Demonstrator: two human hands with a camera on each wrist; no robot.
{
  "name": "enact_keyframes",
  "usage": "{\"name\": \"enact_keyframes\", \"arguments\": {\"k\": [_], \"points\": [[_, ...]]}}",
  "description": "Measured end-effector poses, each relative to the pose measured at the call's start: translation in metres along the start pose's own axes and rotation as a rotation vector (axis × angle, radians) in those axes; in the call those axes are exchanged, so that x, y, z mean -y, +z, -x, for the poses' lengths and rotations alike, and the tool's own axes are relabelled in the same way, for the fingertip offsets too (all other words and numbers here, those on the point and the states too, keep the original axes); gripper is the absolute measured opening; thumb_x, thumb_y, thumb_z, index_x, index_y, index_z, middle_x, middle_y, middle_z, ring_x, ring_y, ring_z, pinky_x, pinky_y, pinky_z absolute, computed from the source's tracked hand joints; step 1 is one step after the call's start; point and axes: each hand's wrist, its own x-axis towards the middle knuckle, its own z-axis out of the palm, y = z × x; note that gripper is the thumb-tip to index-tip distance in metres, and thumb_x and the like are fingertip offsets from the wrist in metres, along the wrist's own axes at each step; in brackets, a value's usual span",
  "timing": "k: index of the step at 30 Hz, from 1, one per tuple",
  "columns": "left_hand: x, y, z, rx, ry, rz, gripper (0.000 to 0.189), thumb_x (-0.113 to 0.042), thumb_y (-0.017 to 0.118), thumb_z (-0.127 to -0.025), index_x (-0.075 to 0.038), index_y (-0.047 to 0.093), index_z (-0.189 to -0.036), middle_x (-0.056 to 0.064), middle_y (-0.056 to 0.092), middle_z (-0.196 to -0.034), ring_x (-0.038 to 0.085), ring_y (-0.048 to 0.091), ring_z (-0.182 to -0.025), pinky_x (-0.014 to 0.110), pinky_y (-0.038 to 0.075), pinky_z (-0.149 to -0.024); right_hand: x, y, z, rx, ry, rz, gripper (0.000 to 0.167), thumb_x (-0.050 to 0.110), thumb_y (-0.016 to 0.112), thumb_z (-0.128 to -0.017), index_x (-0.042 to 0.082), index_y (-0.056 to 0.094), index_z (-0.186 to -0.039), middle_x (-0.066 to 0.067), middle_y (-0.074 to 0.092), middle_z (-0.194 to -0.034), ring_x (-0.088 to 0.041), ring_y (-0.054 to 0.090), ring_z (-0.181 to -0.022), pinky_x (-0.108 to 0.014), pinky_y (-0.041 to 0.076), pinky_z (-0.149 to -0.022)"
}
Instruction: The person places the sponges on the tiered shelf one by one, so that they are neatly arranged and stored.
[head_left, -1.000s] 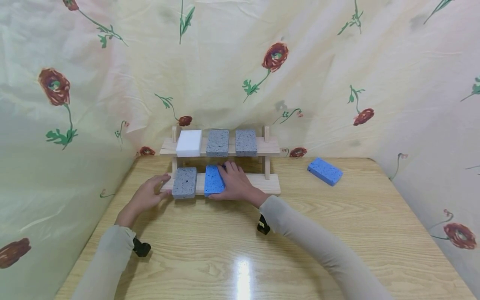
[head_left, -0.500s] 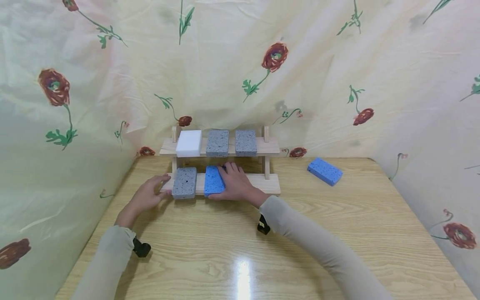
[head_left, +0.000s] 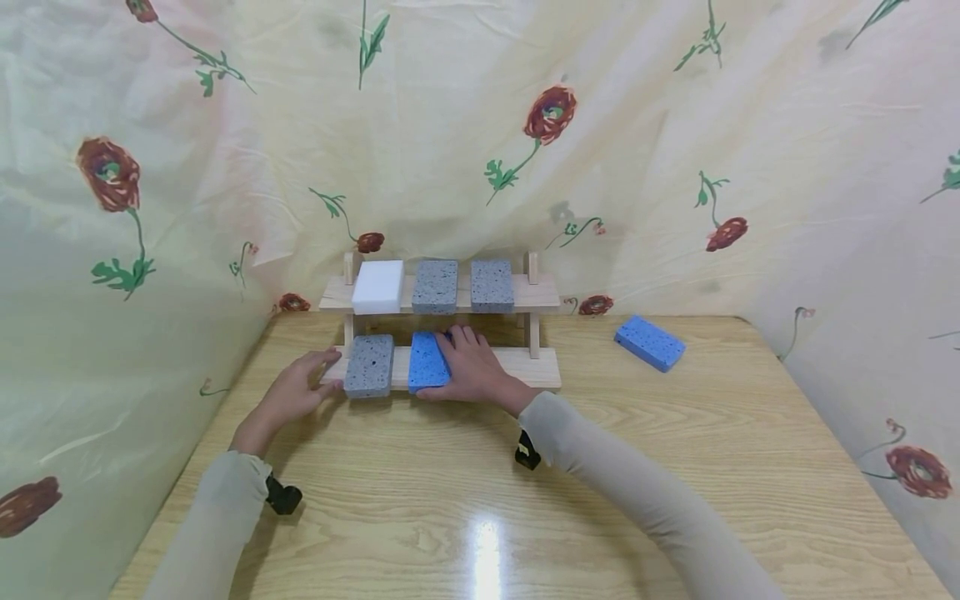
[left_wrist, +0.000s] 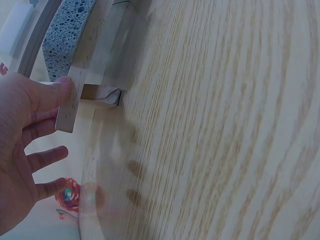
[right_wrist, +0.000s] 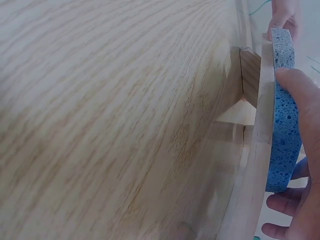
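Note:
My right hand (head_left: 476,368) holds a blue speckled sponge (head_left: 424,363) on the lower board of a two-tier wooden shelf (head_left: 540,371). In the right wrist view the thumb lies along the front edge of the blue sponge (right_wrist: 286,127), and the other fingers come round its far end. At the shelf's left end, my left hand (head_left: 294,390) pinches the lower board (left_wrist: 70,112) between thumb and fingers, the last two fingers spread free. Between both hands a grey speckled sponge (head_left: 369,367) lies on the same board.
On the upper board sit a white sponge (head_left: 378,286) and two grey sponges, one in the middle (head_left: 435,286) and one at the right (head_left: 492,286). Another blue sponge (head_left: 649,342) lies on the wooden table (head_left: 660,442) to the right. A flowered cloth (head_left: 450,125) hangs behind.

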Motion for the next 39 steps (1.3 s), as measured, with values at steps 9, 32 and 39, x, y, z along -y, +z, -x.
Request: {"name": "enact_keyframes", "arguments": {"k": [9, 32, 39], "points": [[-0.0009, 0.0001, 0.0004, 0.001, -0.004, 0.001, 0.058, -0.025, 0.065, -0.101, -0.003, 0.046, -0.151, 0.023, 0.039, -0.16, 0.049, 0.034, -0.147, 0.067, 0.028, -0.12, 0.0, 0.0002, 0.0015, 0.001, -0.003, -0.014, 0.111, 0.078, 0.066, -0.079, 0.005, 0.037, -0.156, -0.018, 0.044, -0.146, -0.033, 0.042, -0.133, -0.057, 0.045, -0.109], [-0.0021, -0.0004, 0.0005, 0.016, -0.019, -0.007, 0.059, -0.026, 0.065, -0.1, -0.004, 0.045, -0.151, 0.023, 0.037, -0.161, 0.049, 0.032, -0.148, 0.068, 0.027, -0.12, -0.0004, 0.0009, 0.0025, 0.023, 0.007, -0.025, 0.111, 0.079, 0.064, -0.08, 0.008, 0.033, -0.159, -0.018, 0.038, -0.154, -0.033, 0.04, -0.14, -0.058, 0.042, -0.114], [-0.0036, -0.0016, 0.0008, 0.012, -0.009, -0.013, 0.059, -0.025, 0.065, -0.1, -0.003, 0.046, -0.151, 0.024, 0.038, -0.16, 0.05, 0.033, -0.147, 0.067, 0.028, -0.119, -0.002, 0.0002, 0.0034, 0.017, 0.0, -0.034, 0.11, 0.079, 0.064, -0.08, 0.008, 0.032, -0.159, -0.018, 0.038, -0.154, -0.034, 0.04, -0.14, -0.06, 0.042, -0.114]]}}
